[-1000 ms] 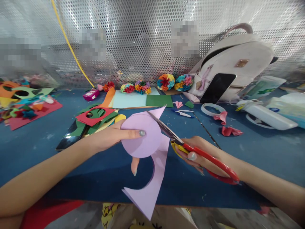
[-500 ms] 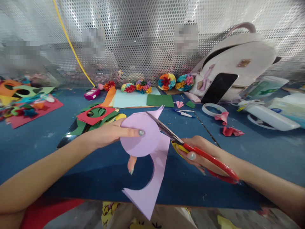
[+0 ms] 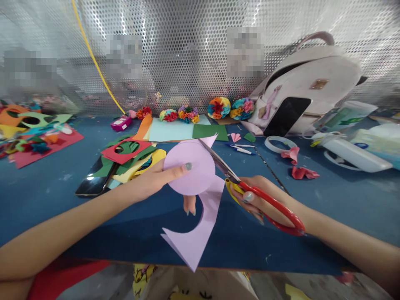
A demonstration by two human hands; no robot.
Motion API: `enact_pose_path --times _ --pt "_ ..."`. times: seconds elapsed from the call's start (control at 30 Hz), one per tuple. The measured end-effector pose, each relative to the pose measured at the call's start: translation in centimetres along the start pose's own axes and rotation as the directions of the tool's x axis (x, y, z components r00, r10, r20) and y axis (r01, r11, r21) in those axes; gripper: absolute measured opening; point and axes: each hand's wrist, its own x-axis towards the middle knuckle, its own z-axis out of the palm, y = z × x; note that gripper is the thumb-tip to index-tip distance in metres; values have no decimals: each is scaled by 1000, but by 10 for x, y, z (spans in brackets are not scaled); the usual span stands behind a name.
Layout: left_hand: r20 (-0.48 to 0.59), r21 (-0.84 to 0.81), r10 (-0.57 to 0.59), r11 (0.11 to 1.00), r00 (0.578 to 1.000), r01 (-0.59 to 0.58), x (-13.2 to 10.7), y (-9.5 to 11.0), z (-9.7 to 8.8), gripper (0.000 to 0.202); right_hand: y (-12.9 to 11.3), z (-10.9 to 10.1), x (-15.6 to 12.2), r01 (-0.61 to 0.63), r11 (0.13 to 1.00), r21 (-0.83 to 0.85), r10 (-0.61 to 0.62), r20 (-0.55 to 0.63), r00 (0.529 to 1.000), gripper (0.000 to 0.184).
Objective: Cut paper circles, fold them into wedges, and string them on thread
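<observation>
Head camera looks down on both forearms reaching over a blue table (image 3: 46, 208). The left hand (image 3: 150, 181) pinches a folded lilac paper (image 3: 190, 166), with one fingertip on top of its round disc and another showing beneath. The right hand (image 3: 265, 200) grips red-handled scissors (image 3: 259, 200) closely, fingers wrapped around the handles, and the blades lie along the disc's right edge. The lower part of the paper hangs toward the table edge in a curved, pointed strip.

Just beyond the left hand lie a black phone (image 3: 93, 181), yellow paper (image 3: 146, 168) and red and green cutouts (image 3: 125, 152). Farther back are a light blue sheet (image 3: 170, 130), a dark green sheet (image 3: 210, 132) and pens (image 3: 242, 150). Red scraps (image 3: 301, 173) and a tape ring (image 3: 279, 143) lie to the right. Colorful paper flowers (image 3: 218, 108) and a pale backpack (image 3: 309, 75) stand against a perforated metal wall (image 3: 187, 54).
</observation>
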Motion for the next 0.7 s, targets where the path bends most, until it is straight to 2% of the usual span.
enact_pose_path --times 0.2,0.33,0.43,0.53,0.63,0.7 --pt "78 57 -46 997 996 42 0 2 10 52 -6 4 2 -22 999 34 21 26 999 58" --pt "91 37 -70 997 993 66 -1 2 12 53 -6 4 2 9 998 59 -13 61 998 58" --pt "59 10 -21 1000 998 20 -1 -2 11 59 -3 5 3 23 997 70 -27 65 998 59" --pt "-34 3 26 1000 999 -26 -2 -7 9 62 -4 8 4 52 992 119 -62 76 995 61" --pt "-98 30 28 999 995 -25 -3 -9 10 60 -12 9 3 117 986 119 -132 127 983 61" --pt "-92 39 18 999 996 -15 -3 -8 12 58 -17 9 2 156 984 86 -168 161 973 61"
